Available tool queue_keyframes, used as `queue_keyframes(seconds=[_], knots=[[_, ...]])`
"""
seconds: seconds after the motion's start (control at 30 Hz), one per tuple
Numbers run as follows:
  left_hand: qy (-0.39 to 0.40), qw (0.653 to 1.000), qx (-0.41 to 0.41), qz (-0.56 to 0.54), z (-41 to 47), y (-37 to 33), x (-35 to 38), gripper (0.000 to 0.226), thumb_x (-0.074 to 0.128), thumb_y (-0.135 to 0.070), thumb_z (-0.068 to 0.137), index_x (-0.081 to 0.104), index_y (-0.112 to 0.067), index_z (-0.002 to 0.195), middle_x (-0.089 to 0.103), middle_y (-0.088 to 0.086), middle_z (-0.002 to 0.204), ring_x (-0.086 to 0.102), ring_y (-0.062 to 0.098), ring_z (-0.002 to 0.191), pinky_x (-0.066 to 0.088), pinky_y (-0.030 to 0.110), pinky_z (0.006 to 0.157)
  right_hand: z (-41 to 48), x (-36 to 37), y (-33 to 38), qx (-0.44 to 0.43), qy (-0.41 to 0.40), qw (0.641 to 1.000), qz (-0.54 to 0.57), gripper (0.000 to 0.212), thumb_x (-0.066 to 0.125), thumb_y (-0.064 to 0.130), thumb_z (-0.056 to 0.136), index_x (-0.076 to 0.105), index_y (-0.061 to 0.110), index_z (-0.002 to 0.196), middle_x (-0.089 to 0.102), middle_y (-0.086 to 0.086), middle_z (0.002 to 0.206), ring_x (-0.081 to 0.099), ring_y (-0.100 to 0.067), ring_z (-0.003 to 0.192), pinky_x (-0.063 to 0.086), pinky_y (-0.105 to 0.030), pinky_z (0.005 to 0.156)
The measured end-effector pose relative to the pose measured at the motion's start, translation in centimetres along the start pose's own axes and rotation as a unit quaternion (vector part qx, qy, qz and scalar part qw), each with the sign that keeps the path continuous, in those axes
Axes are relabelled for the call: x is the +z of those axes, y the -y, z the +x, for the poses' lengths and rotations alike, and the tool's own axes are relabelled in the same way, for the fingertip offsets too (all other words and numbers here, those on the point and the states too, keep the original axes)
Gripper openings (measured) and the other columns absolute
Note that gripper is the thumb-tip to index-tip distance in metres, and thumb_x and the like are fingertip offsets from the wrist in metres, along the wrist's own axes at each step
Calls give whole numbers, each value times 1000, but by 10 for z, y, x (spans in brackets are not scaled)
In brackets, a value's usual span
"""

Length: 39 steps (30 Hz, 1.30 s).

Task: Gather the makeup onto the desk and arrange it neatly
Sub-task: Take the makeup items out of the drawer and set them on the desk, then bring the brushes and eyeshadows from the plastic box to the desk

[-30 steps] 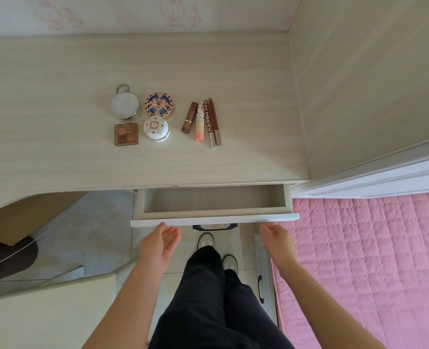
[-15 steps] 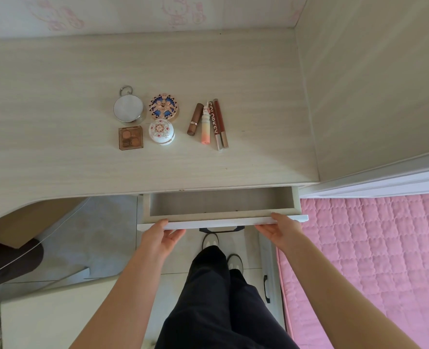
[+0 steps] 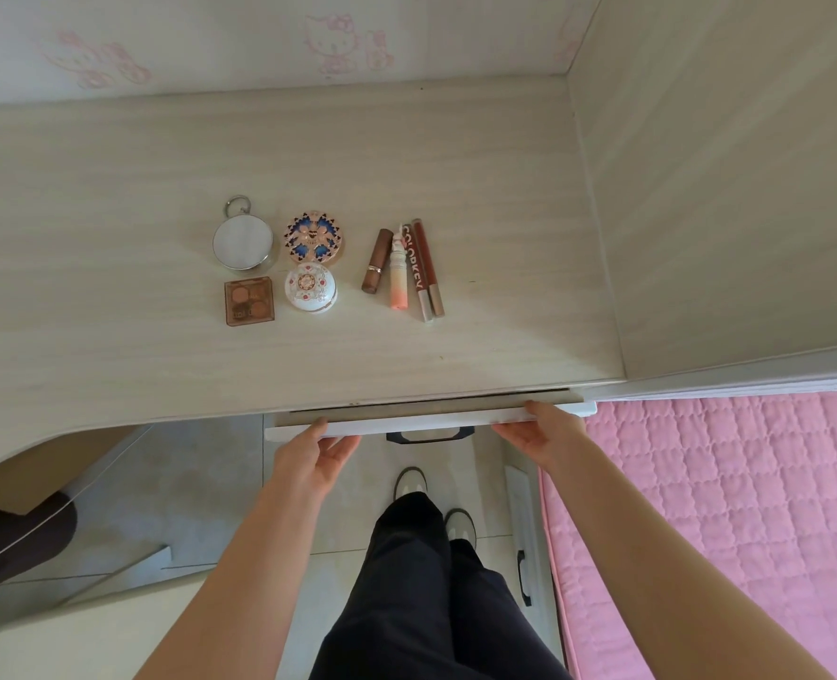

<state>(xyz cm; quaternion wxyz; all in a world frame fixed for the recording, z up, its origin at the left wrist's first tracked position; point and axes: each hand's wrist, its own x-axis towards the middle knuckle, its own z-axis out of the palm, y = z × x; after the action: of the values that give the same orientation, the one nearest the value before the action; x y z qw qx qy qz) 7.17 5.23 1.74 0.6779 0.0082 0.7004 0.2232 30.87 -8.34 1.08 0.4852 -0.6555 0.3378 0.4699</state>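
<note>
Makeup lies in a tidy group on the pale wooden desk (image 3: 112,213). A round silver compact (image 3: 243,242) and a blue-patterned compact (image 3: 314,236) sit in the back row. A brown eyeshadow palette (image 3: 249,301) and a white domed jar (image 3: 310,287) sit in front. To their right lie a brown lipstick (image 3: 376,261), a peach tube (image 3: 398,274) and two slim red lip pens (image 3: 425,269), side by side. My left hand (image 3: 314,456) and my right hand (image 3: 541,431) press straight fingers against the white drawer front (image 3: 421,424), which is almost shut.
A wooden side panel (image 3: 725,188) walls the desk on the right. A pink quilted bed (image 3: 750,507) lies at lower right. Below are tiled floor, my dark trousers and shoes, a lower drawer front with a black handle (image 3: 522,571), and a dark object at far left.
Both hands reached the open drawer's front and pushed it in. The drawer went from wide open to nearly shut. The makeup has not moved.
</note>
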Motion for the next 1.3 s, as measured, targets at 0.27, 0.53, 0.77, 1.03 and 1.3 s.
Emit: queue_keyframes(seconds=[0.27,0.53,0.77,1.03,1.3], knots=[[-2,998,-5,-58,5,-3,8,33,43,-11,101,45,0,133,57,22,115,58,38,94,51,54,86,3,9,9,9,10,1000,17,15,52,-5,91,54,-8,106,62,-32,106,62,-47,102,58,-51,54],[-4,997,11,-71,5,-3,16,34,43,-9,101,44,2,133,56,18,107,55,33,101,49,54,92,4,1,1,8,24,999,47,11,44,-3,97,54,-5,91,64,-24,91,65,-35,77,49,-59,87],[22,994,-22,-109,11,-12,17,39,39,-8,102,38,2,140,50,22,132,53,43,116,48,54,91,8,6,6,-9,20,998,56,26,33,-6,98,56,-7,109,66,-23,99,68,-34,80,52,-52,65],[22,997,-15,-78,11,-1,15,32,39,-13,102,45,3,130,55,19,130,59,37,105,51,41,85,8,3,7,-5,19,1000,0,25,32,0,101,54,0,114,65,-16,104,64,-30,91,52,-46,64],[74,987,23,142,-22,39,23,26,47,-12,99,52,-2,123,63,14,115,64,28,98,52,33,75,-6,-33,-22,-122,17,968,-219,28,45,8,96,56,7,122,67,-8,107,60,-19,93,52,-40,86]])
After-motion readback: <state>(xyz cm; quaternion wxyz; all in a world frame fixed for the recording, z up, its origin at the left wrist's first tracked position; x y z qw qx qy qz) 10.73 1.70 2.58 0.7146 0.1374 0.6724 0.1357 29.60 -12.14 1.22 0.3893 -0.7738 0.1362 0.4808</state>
